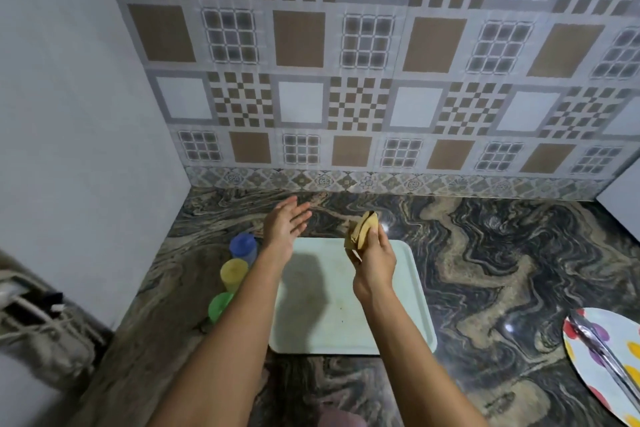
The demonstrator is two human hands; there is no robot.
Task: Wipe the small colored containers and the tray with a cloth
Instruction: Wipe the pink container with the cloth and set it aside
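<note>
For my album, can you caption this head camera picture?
Right hand grips a cloth above the tray; left hand open.

Dim indoor light, soft blur, wide-angle bending, countertop [485, 253] glare

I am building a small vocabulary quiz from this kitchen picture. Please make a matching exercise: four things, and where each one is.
Things:
1. cloth
2. blue container
3. green container
4. spotted plate

Places:
a. right edge of the counter
b. held in the right hand
c. nearest the person, left of the tray
d. farthest back in the row

Pairs: 1-b, 2-d, 3-c, 4-a
</note>
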